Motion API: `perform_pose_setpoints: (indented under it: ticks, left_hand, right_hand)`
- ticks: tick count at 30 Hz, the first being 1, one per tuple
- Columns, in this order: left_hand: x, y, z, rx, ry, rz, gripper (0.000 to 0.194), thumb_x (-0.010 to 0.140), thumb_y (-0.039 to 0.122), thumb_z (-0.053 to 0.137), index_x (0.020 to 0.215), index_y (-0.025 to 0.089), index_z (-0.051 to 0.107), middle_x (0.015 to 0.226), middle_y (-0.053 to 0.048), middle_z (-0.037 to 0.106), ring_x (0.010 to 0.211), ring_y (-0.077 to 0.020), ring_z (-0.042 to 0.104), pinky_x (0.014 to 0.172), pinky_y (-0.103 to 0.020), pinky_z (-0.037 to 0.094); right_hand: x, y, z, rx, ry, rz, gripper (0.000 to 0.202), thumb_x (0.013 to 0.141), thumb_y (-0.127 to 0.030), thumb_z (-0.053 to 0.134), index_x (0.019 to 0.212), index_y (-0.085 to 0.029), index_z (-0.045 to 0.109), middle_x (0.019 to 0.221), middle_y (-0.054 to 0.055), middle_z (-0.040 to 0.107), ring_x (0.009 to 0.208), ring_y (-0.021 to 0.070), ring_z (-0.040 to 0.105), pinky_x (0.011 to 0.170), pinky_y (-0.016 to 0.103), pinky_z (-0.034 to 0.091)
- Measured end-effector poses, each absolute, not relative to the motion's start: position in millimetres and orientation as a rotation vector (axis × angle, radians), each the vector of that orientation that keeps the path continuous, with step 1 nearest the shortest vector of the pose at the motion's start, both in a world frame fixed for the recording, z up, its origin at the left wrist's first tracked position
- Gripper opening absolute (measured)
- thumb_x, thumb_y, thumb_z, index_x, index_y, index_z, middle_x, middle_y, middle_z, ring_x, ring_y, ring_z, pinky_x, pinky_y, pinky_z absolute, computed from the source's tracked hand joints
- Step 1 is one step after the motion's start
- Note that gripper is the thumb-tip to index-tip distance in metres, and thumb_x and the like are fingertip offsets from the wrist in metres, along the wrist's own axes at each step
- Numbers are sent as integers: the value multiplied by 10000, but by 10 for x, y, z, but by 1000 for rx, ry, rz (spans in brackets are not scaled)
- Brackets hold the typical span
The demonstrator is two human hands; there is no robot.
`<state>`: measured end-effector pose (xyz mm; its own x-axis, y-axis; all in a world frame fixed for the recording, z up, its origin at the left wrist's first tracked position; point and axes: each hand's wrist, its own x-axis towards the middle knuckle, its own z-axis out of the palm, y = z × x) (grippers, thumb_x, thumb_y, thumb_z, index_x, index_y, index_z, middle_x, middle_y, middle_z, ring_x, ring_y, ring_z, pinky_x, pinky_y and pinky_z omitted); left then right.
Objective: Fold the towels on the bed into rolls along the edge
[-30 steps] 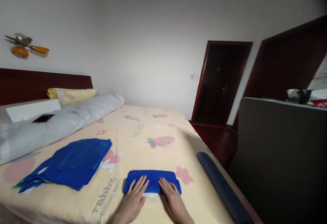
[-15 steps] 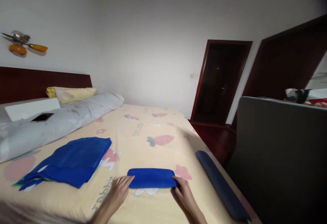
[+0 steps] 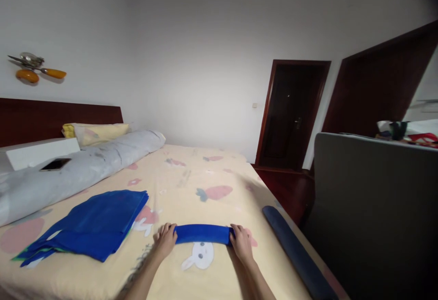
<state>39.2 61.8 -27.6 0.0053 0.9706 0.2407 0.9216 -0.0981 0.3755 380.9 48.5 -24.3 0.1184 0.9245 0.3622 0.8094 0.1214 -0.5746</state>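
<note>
A narrow, folded strip of bright blue cloth [image 3: 204, 234] lies crosswise near the front of the bed. My left hand [image 3: 166, 239] is closed on its left end, fingertips curled over the edge. At the opposite end my right hand [image 3: 241, 242] grips the cloth, thumb tucked out of sight. To the left, a flat stack of blue cloth pieces [image 3: 99, 222] with some green edges rests on the sheet, apart from both hands. On the right, a long dark-blue padded piece [image 3: 294, 250] lies along the bed's edge.
The bed sheet [image 3: 178, 176] is pale yellow with printed fruit and rabbits. A grey bolster [image 3: 112, 154] carries a phone [image 3: 56, 164], with a white box [image 3: 43, 153] behind it. A dark grey panel [image 3: 372, 213] rises beyond the bed's right edge.
The blue cloth has become narrower, its near edge folded or rolled away from me. Both hands have moved forward with it, uncovering a printed rabbit's face. The view has tilted slightly.
</note>
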Motion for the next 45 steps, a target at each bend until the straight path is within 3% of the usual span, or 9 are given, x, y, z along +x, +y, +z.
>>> perform_pose_setpoints:
  ticks: [5,9,12,19,25,31,36,41,45]
  left_hand:
    - [661,641,-238,2456,1765,529,721,757,-27,305,1417,214,471,1522,-32,434,1420,-139,330,1173,-354,239]
    - [993,618,-196,2672,1486,457,754,776,93,407,1514,198,291,1590,-39,291,1473,-173,206,1209,-407,165]
    - [1104,589,-193,2689,1472,386,730,834,226,454,1531,209,237,1604,-56,242,1481,-210,183,1207,-460,153]
    - [814,560,-184,2680,1531,355,680,903,309,446,1534,326,194,1599,-9,272,1468,-222,229,1182,-474,197]
    - [508,544,-190,2659,1567,362,613,947,384,402,1528,337,211,1593,-20,287,1462,-209,244,1166,-463,206]
    - [300,500,-167,2558,1675,357,609,933,349,423,1516,339,248,1587,-23,299,1466,-212,236,1157,-482,219]
    - [225,502,-219,2548,1778,403,566,907,242,433,1470,281,386,1538,-55,390,1420,-223,347,1157,-484,242]
    - [197,477,-188,2558,1836,504,558,820,95,477,1338,287,553,1435,-50,541,1338,-231,471,1130,-447,296]
    - [243,367,8,2484,1860,609,417,804,100,522,1165,258,658,1200,-50,700,1142,-229,607,1023,-392,381]
  right_hand:
    - [3438,447,-120,-1633,-1907,165,525,822,-134,356,1268,-233,615,1376,90,584,1313,251,477,1125,445,269]
    - [3069,421,-82,-1475,-2271,188,648,816,-145,376,1459,-217,401,1526,76,401,1427,226,332,1161,460,237]
    - [2973,414,-117,-1439,-2356,155,627,877,-258,402,1498,-231,317,1561,77,320,1450,244,279,1168,486,236]
    - [3364,439,-241,-1433,-2361,116,594,918,-311,395,1502,-251,304,1552,68,335,1440,250,303,1167,495,251]
    - [3721,418,-282,-1535,-2306,152,564,944,-345,343,1497,-238,321,1541,82,354,1432,251,319,1161,512,249]
    - [3809,398,-264,-1570,-2273,154,570,917,-286,352,1486,-252,344,1528,99,386,1418,255,348,1133,525,278]
    - [3735,409,-169,-1589,-2231,162,582,851,-220,399,1431,-214,442,1483,127,462,1381,275,405,1106,520,294]
    - [3691,355,128,-1524,-2165,128,448,739,-145,459,1140,-182,654,1184,122,695,1113,262,619,1002,433,384]
    - [3766,357,636,-1474,-2050,101,305,701,-159,470,938,-173,662,890,79,728,854,232,655,873,379,450]
